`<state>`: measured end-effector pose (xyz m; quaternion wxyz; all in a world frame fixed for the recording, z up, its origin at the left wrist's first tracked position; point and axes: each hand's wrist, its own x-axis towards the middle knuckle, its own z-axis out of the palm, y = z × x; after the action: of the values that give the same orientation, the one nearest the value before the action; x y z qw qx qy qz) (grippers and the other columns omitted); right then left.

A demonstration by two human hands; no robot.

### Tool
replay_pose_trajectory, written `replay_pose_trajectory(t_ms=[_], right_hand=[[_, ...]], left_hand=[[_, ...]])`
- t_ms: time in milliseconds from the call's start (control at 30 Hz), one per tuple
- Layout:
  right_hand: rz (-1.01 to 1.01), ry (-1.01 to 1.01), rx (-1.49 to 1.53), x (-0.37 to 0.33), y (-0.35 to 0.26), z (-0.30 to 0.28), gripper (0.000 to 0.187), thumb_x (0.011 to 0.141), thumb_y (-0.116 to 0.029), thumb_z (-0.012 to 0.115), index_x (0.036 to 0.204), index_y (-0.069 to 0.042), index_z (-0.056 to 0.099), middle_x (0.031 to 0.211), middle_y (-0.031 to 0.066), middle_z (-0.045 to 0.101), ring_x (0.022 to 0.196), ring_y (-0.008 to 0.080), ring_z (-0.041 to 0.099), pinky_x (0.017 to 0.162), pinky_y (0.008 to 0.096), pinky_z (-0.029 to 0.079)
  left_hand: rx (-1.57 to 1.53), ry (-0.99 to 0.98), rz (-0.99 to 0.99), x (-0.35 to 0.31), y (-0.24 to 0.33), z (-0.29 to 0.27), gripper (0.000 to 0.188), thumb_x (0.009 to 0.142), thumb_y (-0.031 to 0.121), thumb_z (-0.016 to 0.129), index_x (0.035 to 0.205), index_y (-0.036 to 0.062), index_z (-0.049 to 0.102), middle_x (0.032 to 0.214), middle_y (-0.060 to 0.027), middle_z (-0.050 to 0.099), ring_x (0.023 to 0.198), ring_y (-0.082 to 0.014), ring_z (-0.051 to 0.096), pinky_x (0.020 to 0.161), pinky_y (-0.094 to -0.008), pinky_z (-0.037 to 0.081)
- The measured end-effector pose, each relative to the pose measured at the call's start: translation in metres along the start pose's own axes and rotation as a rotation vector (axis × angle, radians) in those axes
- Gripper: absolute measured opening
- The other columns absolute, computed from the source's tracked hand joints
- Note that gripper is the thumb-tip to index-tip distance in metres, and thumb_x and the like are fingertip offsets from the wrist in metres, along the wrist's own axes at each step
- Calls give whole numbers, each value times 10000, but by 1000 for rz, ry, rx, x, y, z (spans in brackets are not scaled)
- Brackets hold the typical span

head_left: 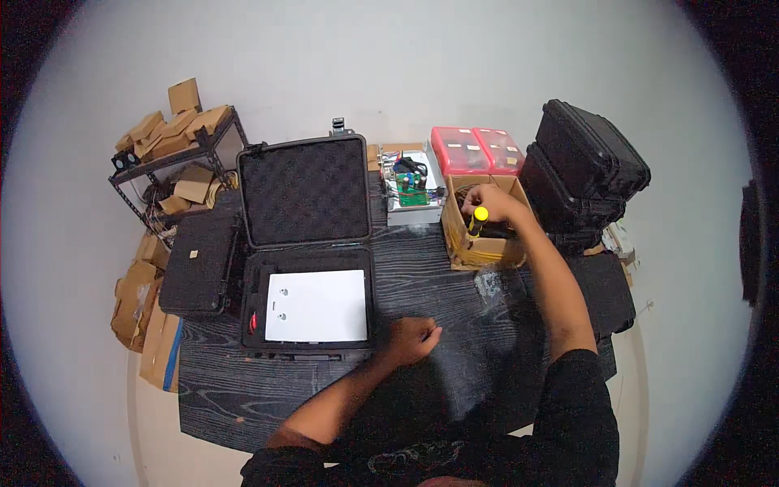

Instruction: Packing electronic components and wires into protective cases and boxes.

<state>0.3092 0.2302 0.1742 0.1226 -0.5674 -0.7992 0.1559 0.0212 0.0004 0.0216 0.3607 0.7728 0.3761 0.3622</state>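
Your right hand (490, 200) is curled over the box (497, 258), yellow tool (477, 225) right beside it; can't tell if it's pinching anything. Left hand (415, 339)'s loosely fisted. Probably light, stiff: grab the handle (481, 214).

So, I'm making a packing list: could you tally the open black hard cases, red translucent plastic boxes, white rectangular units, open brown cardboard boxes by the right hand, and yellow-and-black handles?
Open black hard case: 1
Red translucent plastic boxes: 2
White rectangular units: 2
Open brown cardboard box: 1
Yellow-and-black handle: 1
Total: 7
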Motion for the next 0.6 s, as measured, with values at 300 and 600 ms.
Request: replay_pose_trajectory(t_ms=[300,600], right_hand=[[25,446,123,-5,40,-27,337,1114,-299,509,1054,18,605,865,146,650,768,205,625,708,396,523],[-47,111,234,-35,26,-57,360,1081,-324,603,1185,14,664,996,53,705,908,150,617,826,360,531]], left_hand=[[-3,5,19,2,1,4,289,937,236,722,744,64,592,664,-145,600,581,-344,599,556,-454,439],[-33,-8,-6,1,-3,1,287,932,241,732,749,69,593,654,-140,594,581,-337,611,548,-451,439]])
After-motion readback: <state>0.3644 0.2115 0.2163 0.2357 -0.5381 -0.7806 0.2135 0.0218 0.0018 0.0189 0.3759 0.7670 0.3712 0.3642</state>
